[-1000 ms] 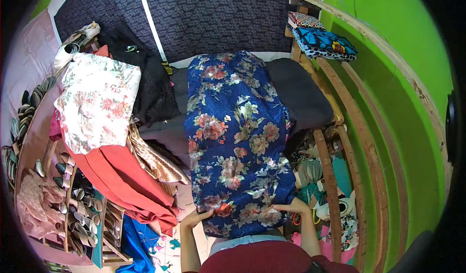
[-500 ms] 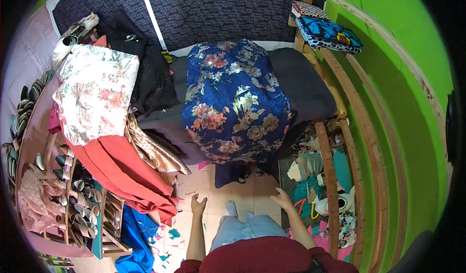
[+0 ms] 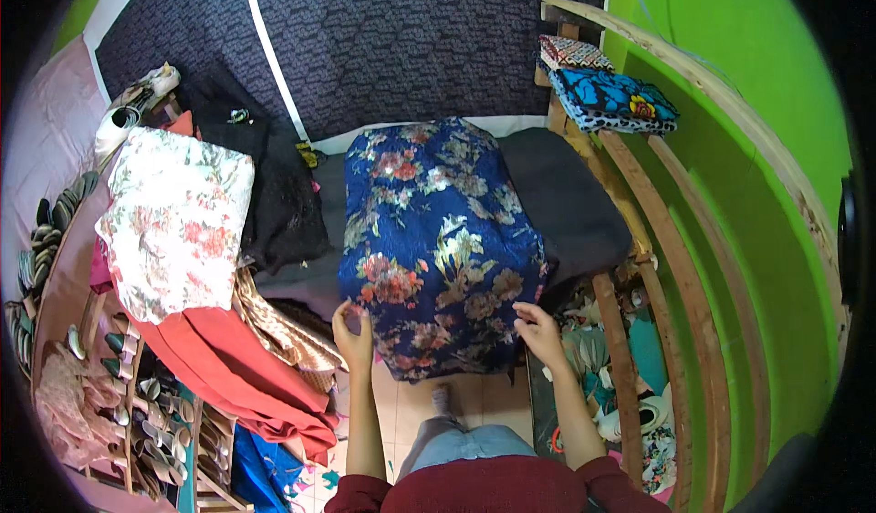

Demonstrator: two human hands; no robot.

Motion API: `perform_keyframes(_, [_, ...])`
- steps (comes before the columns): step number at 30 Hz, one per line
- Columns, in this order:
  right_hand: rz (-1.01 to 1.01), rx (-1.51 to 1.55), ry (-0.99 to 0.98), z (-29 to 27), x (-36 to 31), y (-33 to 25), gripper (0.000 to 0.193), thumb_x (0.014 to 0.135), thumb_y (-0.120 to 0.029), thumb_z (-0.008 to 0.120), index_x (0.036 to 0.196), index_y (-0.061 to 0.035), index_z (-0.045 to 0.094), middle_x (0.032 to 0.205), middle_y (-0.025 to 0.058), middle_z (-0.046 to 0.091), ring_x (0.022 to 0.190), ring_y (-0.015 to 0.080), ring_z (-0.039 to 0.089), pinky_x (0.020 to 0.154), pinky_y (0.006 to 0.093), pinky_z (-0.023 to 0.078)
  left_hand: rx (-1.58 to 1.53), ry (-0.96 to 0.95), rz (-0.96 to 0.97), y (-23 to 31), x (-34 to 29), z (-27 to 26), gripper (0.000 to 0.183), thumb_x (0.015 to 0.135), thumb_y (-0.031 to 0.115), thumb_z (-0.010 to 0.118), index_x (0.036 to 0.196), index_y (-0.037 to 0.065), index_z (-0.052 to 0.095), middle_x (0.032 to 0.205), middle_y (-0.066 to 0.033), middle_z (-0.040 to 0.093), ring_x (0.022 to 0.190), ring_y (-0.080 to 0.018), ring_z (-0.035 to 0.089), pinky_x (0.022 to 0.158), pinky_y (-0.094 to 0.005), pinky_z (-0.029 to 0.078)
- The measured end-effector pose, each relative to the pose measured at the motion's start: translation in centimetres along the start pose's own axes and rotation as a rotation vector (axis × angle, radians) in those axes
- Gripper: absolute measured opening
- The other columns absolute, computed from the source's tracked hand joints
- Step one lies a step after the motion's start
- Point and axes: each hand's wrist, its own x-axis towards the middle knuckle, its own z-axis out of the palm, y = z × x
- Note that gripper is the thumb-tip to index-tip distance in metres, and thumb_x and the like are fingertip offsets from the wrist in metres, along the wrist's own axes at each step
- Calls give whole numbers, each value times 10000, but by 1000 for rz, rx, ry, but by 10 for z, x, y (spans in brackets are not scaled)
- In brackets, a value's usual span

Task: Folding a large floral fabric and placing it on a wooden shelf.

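Observation:
A dark blue floral fabric point(image 3: 443, 248) with red, cream and gold flowers lies spread over a dark grey covered surface point(image 3: 575, 194), its near end hanging over the front edge. Beside the left border of this fabric is my left hand point(image 3: 354, 332), fingers bent and apart, nothing visible in it. At the lower right border, my right hand point(image 3: 540, 332) is held with its fingertips over or close to the fabric; whether they touch it is unclear. Its fingers look parted too.
Left are a white floral cloth point(image 3: 182, 230), a black cloth point(image 3: 283, 194), a red cloth point(image 3: 242, 367) and a rack holding several shoes point(image 3: 160, 422). Folded patterned fabrics point(image 3: 611, 93) rest on wooden rails point(image 3: 689, 267) along the green wall point(image 3: 794, 239). Scraps point(image 3: 652, 422) lie below the rails.
Both hands have moved forward from above the floor to the near sides of the blue floral fabric. The view has shifted, so the furniture and cloths appear lower.

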Motion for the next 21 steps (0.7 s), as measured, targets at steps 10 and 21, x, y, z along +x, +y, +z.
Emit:
perform_keyframes(10, [-266,-387,234,11,206,-29,262,769,-115,573,1015,-25,556,1017,107,578,921,216,558,787,288,432,565,-305,50,15,185,73,534,808,458,449,1017,-24,544,1058,-201,535,980,-373,490,833,-428,388])
perform_keyframes(21, [201,-680,257,39,363,-2,549,786,-358,536,1197,-14,417,1196,200,451,1110,340,425,924,382,342,203,-399,-250,-67,308,175,879,686,614,534,1136,-130,408,1115,-306,481,1095,-377,450,914,-382,356])
